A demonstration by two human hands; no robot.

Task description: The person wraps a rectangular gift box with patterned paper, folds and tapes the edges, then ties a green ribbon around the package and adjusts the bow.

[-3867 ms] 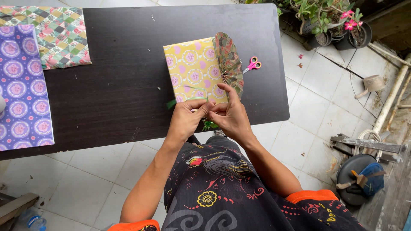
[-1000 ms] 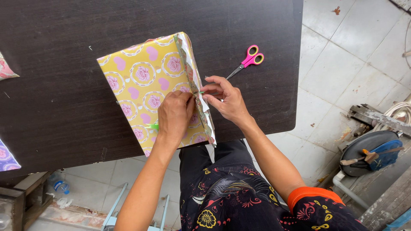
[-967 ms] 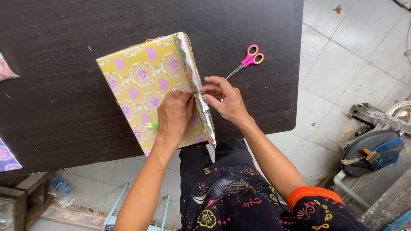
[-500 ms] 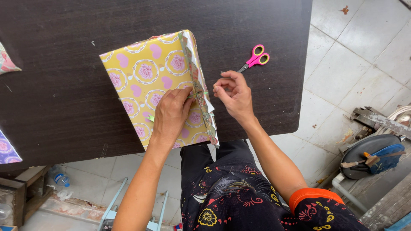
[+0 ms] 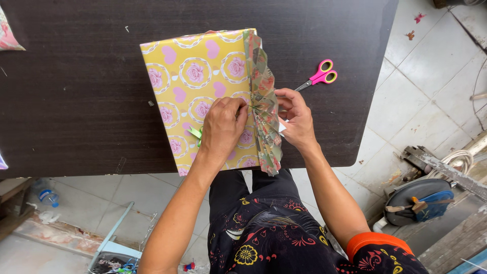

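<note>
A flat box wrapped in yellow paper with pink roses and hearts point(image 5: 195, 86) lies on the dark table point(image 5: 81, 101). A pleated fan of patterned green and brown paper point(image 5: 265, 109) runs down the box's right edge. My left hand point(image 5: 223, 124) rests on the box and pinches the fan at its gathered middle. My right hand point(image 5: 296, 117) holds the fan's middle from the right side, with a small white scrap under the fingers. A bit of green ribbon point(image 5: 195, 133) pokes out beside my left hand.
Pink-handled scissors point(image 5: 319, 76) lie on the table just beyond my right hand. A corner of patterned paper point(image 5: 9, 38) shows at the far left. Tiled floor, a plastic bottle point(image 5: 48, 196) and tools point(image 5: 421, 200) are below and to the right.
The pleated strip has spread out wider along the box's edge. Both hands have closed in on its middle; the right hand moved from the table edge to the fan.
</note>
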